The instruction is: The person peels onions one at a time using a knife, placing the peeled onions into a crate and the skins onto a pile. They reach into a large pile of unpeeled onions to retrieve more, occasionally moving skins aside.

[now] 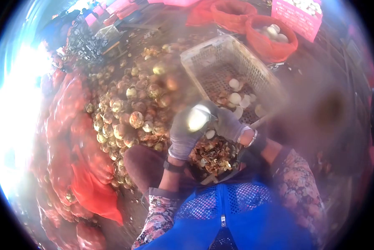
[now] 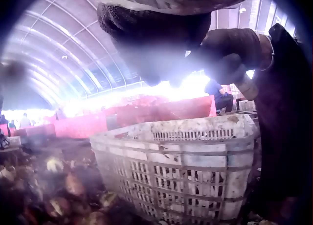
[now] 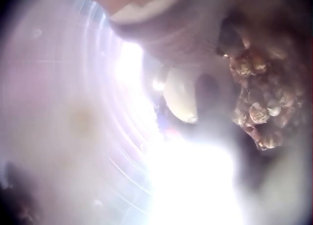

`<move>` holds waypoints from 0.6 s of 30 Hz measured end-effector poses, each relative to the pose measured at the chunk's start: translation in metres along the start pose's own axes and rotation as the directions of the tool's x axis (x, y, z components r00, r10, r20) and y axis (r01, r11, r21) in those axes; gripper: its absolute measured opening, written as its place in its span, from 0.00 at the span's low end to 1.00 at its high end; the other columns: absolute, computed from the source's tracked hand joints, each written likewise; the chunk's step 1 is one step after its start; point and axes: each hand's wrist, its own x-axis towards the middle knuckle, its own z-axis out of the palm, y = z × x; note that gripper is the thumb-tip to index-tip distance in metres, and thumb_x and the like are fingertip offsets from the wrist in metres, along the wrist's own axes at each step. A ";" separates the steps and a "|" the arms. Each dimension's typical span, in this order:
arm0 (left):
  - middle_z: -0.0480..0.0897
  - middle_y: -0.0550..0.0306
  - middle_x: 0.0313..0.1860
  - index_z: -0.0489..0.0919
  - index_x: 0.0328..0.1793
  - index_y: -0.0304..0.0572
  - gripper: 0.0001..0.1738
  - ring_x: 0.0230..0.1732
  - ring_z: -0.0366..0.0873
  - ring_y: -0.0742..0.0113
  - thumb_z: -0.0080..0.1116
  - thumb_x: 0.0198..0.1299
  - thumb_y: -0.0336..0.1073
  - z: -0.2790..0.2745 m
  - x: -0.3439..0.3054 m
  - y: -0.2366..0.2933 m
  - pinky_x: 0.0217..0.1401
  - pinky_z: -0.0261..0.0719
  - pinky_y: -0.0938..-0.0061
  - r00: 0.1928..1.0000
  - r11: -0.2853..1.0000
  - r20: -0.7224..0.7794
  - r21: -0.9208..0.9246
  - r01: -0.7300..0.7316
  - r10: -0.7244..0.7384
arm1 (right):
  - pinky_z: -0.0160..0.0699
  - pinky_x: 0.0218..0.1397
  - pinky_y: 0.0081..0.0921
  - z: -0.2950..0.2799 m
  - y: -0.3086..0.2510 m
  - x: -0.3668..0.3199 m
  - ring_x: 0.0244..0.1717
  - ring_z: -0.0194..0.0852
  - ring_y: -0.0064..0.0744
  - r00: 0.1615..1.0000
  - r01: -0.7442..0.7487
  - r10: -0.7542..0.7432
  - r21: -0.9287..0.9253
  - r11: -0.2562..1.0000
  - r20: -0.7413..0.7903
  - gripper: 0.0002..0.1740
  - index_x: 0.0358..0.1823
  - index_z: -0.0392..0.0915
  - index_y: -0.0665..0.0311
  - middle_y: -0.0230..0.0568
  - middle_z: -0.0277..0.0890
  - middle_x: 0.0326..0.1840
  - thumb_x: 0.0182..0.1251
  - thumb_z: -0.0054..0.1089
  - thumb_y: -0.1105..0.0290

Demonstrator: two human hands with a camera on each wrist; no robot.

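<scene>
Both hands wear grey gloves and meet over the person's lap. The left hand [image 1: 182, 135] grips a peeled white onion [image 1: 198, 118], whose pale side also shows in the right wrist view as the onion [image 3: 180, 95]. Close against it, the right hand [image 1: 230, 123] has its fingers curled. In the left wrist view a short pale handle [image 2: 247, 89] sticks out of that hand; the tool's other end is hidden. Below the hands, a container holds dry onion skins [image 1: 216, 160]. Just ahead stands a dirty white plastic crate [image 2: 171, 171] with several peeled onions [image 1: 234, 98] inside.
A wide heap of unpeeled onions [image 1: 124, 121] covers the floor on the left. Beyond it lie full red mesh sacks [image 1: 66, 121]. Red net-lined baskets [image 1: 274, 48], one with peeled onions, stand behind the crate, beside a pink box [image 1: 297, 18].
</scene>
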 end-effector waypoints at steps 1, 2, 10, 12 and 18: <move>0.82 0.48 0.58 0.72 0.62 0.42 0.41 0.57 0.82 0.61 0.84 0.43 0.39 -0.003 0.002 0.002 0.59 0.83 0.68 0.997 0.997 -0.003 0.028 -0.078 0.078 | 0.83 0.41 0.33 0.004 0.017 0.003 0.37 0.86 0.40 0.998 0.066 -0.062 0.158 0.985 -0.030 0.35 0.76 0.61 0.52 0.45 0.83 0.52 0.68 0.60 0.66; 0.82 0.48 0.58 0.73 0.62 0.42 0.41 0.57 0.82 0.60 0.84 0.43 0.39 -0.004 0.002 0.003 0.58 0.84 0.68 0.988 0.986 -0.004 0.056 -0.154 0.155 | 0.82 0.46 0.34 0.002 0.026 0.009 0.41 0.85 0.41 0.991 0.134 -0.118 0.311 0.941 -0.069 0.32 0.73 0.64 0.54 0.44 0.83 0.49 0.67 0.61 0.67; 0.77 0.53 0.62 0.68 0.67 0.46 0.42 0.61 0.77 0.61 0.81 0.46 0.34 -0.005 -0.004 -0.003 0.63 0.81 0.67 0.997 0.972 -0.003 -0.225 0.072 -0.074 | 0.70 0.23 0.17 -0.034 -0.009 0.002 0.21 0.72 0.16 0.946 -0.325 0.226 0.677 0.661 0.234 0.24 0.62 0.73 0.64 0.30 0.78 0.32 0.69 0.59 0.61; 0.77 0.53 0.62 0.68 0.68 0.46 0.42 0.62 0.77 0.60 0.80 0.47 0.34 0.000 -0.006 -0.003 0.63 0.81 0.66 0.995 0.929 -0.017 -0.360 0.088 -0.101 | 0.65 0.19 0.15 -0.027 0.006 -0.002 0.17 0.69 0.16 0.958 -0.284 0.179 0.674 0.682 0.223 0.21 0.56 0.75 0.65 0.29 0.76 0.26 0.69 0.60 0.59; 0.76 0.52 0.63 0.67 0.69 0.44 0.43 0.61 0.77 0.60 0.79 0.49 0.36 -0.006 -0.002 0.024 0.62 0.82 0.66 0.952 0.572 0.090 -0.782 0.249 -0.292 | 0.62 0.15 0.16 -0.030 -0.021 0.002 0.14 0.69 0.17 0.843 -0.529 0.428 0.642 0.555 0.325 0.17 0.47 0.80 0.65 0.29 0.75 0.20 0.70 0.59 0.58</move>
